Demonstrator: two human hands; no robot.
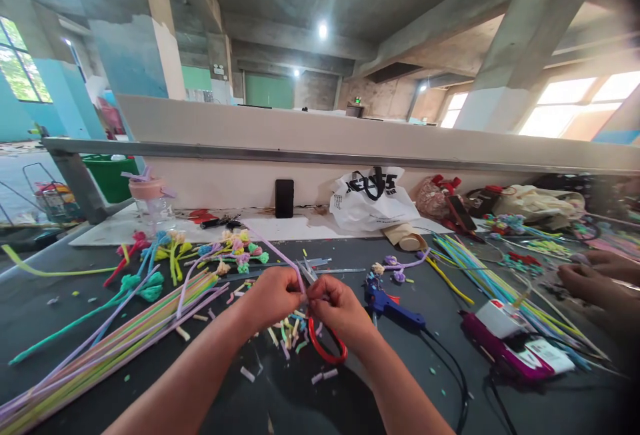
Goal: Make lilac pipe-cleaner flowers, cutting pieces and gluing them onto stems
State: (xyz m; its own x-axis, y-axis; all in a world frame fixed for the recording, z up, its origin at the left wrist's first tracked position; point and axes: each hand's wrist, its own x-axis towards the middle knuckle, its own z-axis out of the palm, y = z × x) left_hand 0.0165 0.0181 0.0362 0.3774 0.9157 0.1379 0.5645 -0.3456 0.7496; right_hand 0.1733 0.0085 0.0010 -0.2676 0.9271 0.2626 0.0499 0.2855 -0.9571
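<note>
Your left hand [273, 295] pinches a lilac pipe cleaner [277, 253], its end hidden behind your fingers. Your right hand [337, 308] grips red-handled scissors [320, 335], blades mostly covered; fingers curled shut

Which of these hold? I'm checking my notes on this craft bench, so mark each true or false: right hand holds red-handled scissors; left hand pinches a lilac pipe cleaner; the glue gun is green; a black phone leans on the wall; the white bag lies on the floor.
1. The right hand holds the red-handled scissors: true.
2. The left hand pinches a lilac pipe cleaner: true.
3. The glue gun is green: false, it is blue.
4. A black phone leans on the wall: true.
5. The white bag lies on the floor: false, it sits on the table.
</note>
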